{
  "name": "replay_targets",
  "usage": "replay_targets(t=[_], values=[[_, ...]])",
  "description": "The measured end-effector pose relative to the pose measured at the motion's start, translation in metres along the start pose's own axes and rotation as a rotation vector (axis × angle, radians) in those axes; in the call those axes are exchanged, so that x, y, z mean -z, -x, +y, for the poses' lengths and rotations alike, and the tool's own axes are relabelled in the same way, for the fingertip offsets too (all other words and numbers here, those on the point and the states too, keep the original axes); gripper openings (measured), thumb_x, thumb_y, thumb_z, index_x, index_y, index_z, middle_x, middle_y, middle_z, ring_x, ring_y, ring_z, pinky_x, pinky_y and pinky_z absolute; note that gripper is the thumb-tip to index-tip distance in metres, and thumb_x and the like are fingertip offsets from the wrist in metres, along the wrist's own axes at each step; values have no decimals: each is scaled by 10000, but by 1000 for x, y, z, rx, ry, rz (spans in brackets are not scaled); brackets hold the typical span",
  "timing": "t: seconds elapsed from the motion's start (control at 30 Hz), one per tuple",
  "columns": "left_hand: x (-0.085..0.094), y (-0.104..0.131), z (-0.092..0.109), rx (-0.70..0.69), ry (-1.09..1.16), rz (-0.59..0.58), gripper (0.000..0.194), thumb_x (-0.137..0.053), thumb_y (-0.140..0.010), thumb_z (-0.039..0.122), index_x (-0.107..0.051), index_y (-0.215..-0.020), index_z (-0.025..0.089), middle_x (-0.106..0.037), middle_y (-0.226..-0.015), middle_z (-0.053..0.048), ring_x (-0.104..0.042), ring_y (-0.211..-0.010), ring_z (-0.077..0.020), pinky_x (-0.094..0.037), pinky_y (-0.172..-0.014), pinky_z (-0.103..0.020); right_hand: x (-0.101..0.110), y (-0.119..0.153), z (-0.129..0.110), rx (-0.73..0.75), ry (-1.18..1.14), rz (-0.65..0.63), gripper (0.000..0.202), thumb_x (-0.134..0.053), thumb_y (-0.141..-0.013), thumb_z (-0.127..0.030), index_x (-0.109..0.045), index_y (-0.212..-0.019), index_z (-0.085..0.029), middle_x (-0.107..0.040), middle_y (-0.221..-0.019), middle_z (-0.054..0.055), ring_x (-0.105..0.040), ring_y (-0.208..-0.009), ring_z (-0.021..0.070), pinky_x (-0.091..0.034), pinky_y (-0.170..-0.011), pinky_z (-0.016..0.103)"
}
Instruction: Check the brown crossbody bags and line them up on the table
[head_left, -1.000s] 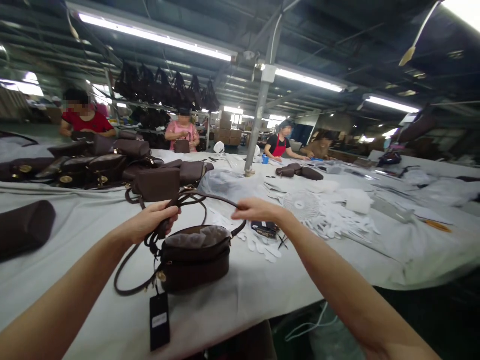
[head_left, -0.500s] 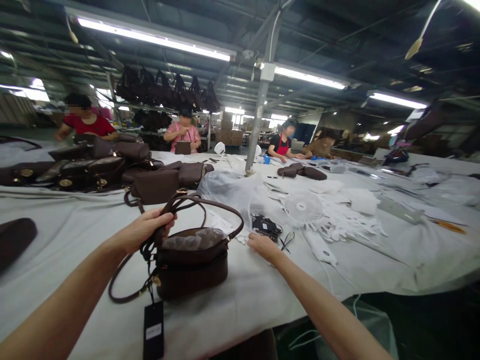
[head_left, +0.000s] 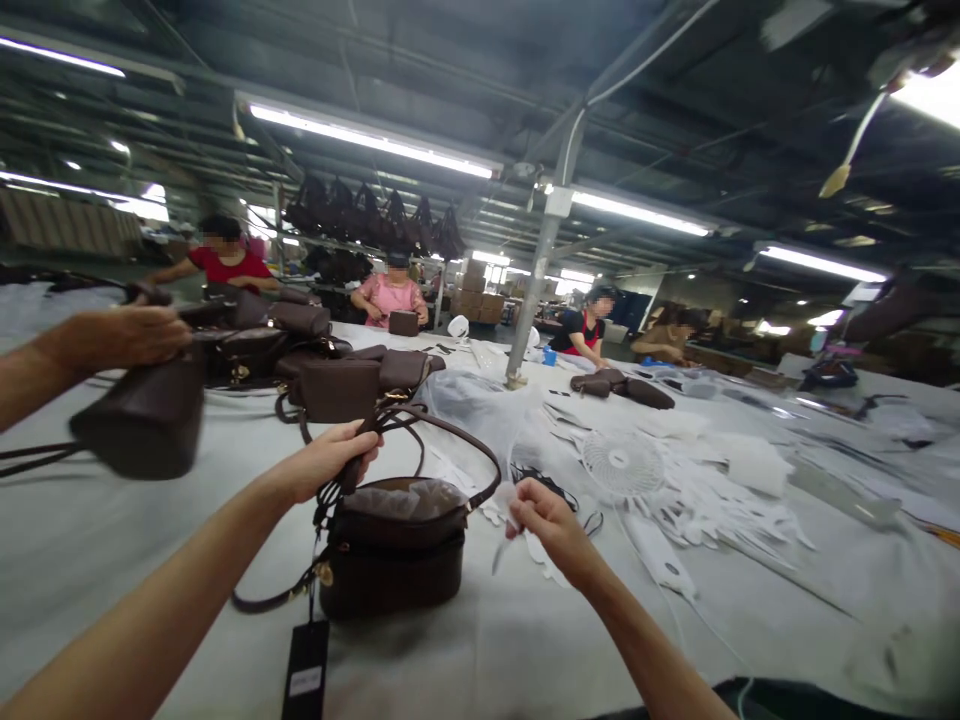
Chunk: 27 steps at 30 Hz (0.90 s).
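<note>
A dark brown handbag [head_left: 394,575] stands upright on the white-covered table in front of me, with clear plastic [head_left: 420,500] bulging from its top. My left hand [head_left: 334,460] is closed around the bag's gathered strap, above its left end. From the strap hangs a black tag [head_left: 306,670] with a white label. To the right of the bag, my right hand [head_left: 544,520] pinches a thin white strip [head_left: 499,556], which dangles below the fingertips. Behind that hand lie black tags with cords [head_left: 551,485], partly hidden, beside a pile of white cut-out pieces [head_left: 697,490].
At left, a co-worker's hand [head_left: 135,335] holds another brown bag [head_left: 146,420] over the table. More brown bags [head_left: 334,388] are heaped beyond. A white fan [head_left: 624,463], crumpled plastic [head_left: 469,405] and a metal post [head_left: 529,300] stand or lie ahead. Several people work across the table.
My right hand has lifted off the table and now pinches a white strip. A co-worker's hand with a brown bag has come in from the left. My left hand keeps the strap.
</note>
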<state>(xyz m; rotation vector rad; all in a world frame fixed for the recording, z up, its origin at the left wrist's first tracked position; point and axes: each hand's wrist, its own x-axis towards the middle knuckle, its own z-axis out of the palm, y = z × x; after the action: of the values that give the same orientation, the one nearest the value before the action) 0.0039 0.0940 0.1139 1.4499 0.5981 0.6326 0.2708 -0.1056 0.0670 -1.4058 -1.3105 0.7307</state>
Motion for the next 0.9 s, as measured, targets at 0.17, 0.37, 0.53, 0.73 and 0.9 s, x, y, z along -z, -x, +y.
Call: replay_targets(t=[0.17, 0.37, 0.53, 0.73, 0.9], values=[[-15, 8, 9, -129, -153, 4, 195, -639, -745, 345, -564, -732, 166, -474, -569, 42, -389, -472, -88, -271, -422, -181, -68, 2, -46, -154, -162, -259, 380, -615, -784, -547, -430, -820, -217, -632, -589, -35, -598, -467, 132, -413, -443, 218], [-32, 28, 20, -369, -388, -56, 150, -549, -785, 226, -664, -869, 180, -604, -700, -1, -530, -636, -157, -418, -579, -219, -137, -58, -58, -141, -320, 183, 332, -691, -619, -455, -499, -718, -203, -527, -490, -72, -396, -339, 66, -227, -317, 183], [-34, 34, 11, -415, -776, -18, 528, -471, -874, 236, -447, -1401, 218, -658, -1222, -92, -592, -1120, -264, -433, -922, -312, -152, -84, -52, -97, -490, 376, 293, -696, -570, -379, -456, -631, -223, -426, -438, -95, -377, -387, 75, -264, -380, 194], [-37, 29, 8, -303, -990, 62, 669, -419, -885, 219, -217, -1516, 129, -697, -1108, -166, -649, -1014, -293, -456, -824, -334, -155, -78, -45, -72, -572, 287, 172, -703, -575, -283, -617, -692, -191, -608, -632, -21, -504, -554, 112, -356, -467, 202], [-39, 23, 9, -271, -1081, 93, 745, -419, -858, 172, -112, -1536, 130, -719, -989, -165, -669, -911, -292, -448, -755, -326, -149, -65, -43, -74, -743, 195, 243, -756, -540, -228, -683, -767, -179, -673, -774, -4, -556, -637, 121, -398, -503, 196]])
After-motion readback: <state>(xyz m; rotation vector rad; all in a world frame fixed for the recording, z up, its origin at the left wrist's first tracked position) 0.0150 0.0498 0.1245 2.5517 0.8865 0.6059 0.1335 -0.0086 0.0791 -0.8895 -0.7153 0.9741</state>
